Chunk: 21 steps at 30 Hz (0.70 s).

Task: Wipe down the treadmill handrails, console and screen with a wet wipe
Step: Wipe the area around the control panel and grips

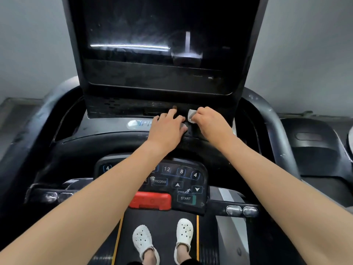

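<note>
Both my hands reach over the black treadmill console (pixel 99 129) to the ledge just under the big dark screen (pixel 152 35). My right hand (pixel 211 121) pinches a small white wet wipe (pixel 191 115) at its fingertips, against the base of the screen housing. My left hand (pixel 168 127) lies beside it, fingers spread on the console, index finger pointing at the housing; a pale scrap shows under its thumb side. The curved handrails run at the left (pixel 51 104) and the right (pixel 271 119).
Below my forearms sits the button panel (pixel 181 180) with a START key and a red stop button (pixel 150 200). Metal pulse grips (pixel 241 210) flank it. My feet in white clogs (pixel 183 234) stand on the belt. A grey wall rises behind the machine.
</note>
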Tool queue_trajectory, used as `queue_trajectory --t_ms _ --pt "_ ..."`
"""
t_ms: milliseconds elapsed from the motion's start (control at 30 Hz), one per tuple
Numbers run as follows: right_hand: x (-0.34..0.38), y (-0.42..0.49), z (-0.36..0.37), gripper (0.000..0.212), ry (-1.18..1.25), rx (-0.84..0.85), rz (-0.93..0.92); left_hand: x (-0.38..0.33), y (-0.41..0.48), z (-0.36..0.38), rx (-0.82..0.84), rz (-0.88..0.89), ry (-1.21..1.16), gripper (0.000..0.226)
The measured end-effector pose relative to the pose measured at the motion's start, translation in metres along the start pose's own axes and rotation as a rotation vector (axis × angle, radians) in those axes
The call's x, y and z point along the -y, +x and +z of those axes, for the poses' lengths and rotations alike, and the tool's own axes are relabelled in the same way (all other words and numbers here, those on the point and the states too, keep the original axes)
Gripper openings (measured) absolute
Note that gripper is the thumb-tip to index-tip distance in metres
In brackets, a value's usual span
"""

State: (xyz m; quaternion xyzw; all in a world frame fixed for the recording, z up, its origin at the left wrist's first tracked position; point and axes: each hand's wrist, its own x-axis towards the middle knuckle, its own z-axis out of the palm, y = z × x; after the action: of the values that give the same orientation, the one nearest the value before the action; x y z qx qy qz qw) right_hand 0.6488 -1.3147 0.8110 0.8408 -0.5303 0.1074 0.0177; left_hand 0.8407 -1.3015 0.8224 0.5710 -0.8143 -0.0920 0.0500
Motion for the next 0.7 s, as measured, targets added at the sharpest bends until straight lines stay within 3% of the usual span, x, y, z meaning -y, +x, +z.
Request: queue_trajectory --t_ms 233,500,600,700 --pt "-0.016 -0.029 -0.004 0.024 0.069 -0.091 0.185 0.001 0.001 0.002 -0.008 -0.002 -0.014 0.045" --pt "0.017 0.001 0.006 0.014 0.202 -0.132 0.144 0.001 0.001 0.002 -0.014 0.002 0.001 0.045" --pt "0.006 -0.012 0.005 0.014 0.299 -0.206 0.345 0.001 0.001 0.003 -0.013 -0.004 -0.020 0.045" --pt "-0.002 -0.027 0.002 0.013 0.465 -0.341 0.723 0.003 0.002 0.004 -0.016 0.005 -0.024 0.045"
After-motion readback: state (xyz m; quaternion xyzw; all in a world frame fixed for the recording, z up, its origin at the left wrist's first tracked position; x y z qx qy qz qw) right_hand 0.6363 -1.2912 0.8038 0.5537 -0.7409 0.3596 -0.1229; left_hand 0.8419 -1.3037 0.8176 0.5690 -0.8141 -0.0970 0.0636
